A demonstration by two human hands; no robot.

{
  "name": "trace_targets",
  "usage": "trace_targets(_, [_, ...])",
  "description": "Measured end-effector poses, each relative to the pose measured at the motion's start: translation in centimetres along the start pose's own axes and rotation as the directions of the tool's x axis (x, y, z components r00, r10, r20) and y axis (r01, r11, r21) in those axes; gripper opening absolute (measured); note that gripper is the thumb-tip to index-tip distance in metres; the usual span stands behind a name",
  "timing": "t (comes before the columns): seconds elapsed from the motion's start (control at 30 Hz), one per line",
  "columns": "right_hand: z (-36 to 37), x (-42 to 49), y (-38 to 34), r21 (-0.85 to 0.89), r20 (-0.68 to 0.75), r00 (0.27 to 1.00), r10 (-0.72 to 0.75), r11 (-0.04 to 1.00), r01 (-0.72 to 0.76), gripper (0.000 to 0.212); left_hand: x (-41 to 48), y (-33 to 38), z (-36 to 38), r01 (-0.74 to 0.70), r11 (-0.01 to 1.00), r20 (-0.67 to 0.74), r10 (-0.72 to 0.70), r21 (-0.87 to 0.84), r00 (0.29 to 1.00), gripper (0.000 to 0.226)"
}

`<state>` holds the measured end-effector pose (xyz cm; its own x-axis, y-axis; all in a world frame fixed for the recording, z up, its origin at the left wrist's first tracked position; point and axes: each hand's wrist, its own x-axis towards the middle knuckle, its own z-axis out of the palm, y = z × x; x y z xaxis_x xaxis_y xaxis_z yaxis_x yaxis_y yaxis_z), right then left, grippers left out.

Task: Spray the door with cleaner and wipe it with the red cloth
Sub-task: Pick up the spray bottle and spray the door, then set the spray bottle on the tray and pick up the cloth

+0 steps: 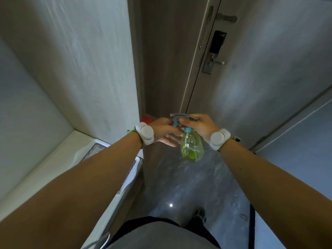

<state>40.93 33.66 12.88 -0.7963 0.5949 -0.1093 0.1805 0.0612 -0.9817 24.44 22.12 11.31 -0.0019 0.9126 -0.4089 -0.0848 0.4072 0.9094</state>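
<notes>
A clear spray bottle (191,147) with yellow-green liquid and a grey-and-blue trigger head hangs in front of me at mid-frame. My right hand (199,126) grips the bottle's neck and head. My left hand (164,133) touches the blue trigger and neck from the left, its fingers reaching under the head. The grey door (260,83) stands ajar ahead on the right, with a metal lever handle and a black lock panel (214,51). A bit of red cloth (146,117) shows just beyond my left hand, mostly hidden.
A grey wall panel (86,65) rises on the left, with a dark wooden surface (161,60) in the gap beside the door. A white ledge (53,162) runs along the lower left. The glossy dark floor (188,191) lies below, my shoe (200,214) on it.
</notes>
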Motion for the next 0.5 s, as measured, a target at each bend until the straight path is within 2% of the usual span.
trace_targets(0.1, [2.8, 0.3, 0.6, 0.008, 0.087, 0.996, 0.017, 1.0, -0.018, 0.031, -2.5, -1.2, -2.0, 0.055, 0.998, -0.001, -0.055, 0.016, 0.998, 0.043])
trace_targets(0.23, [6.6, 0.7, 0.8, -0.01, 0.15, 0.987, 0.052, 0.999, -0.051, 0.032, -5.5, -2.7, -4.6, 0.113, 0.993, -0.074, -0.115, -0.028, 0.991, 0.042])
trace_targets(0.4, [10.9, 1.1, 2.1, -0.116, 0.203, 0.968, 0.148, 0.985, -0.126, 0.028, -9.0, -5.3, -7.3, 0.193, 0.978, -0.14, -0.201, -0.074, 0.969, 0.042])
trace_targets(0.5, [13.5, 1.5, 3.3, -0.165, 0.242, 0.955, 0.173, 0.977, -0.135, 0.03, -10.4, -7.0, -8.6, 0.239, 0.953, -0.23, -0.278, -0.185, 0.932, 0.045])
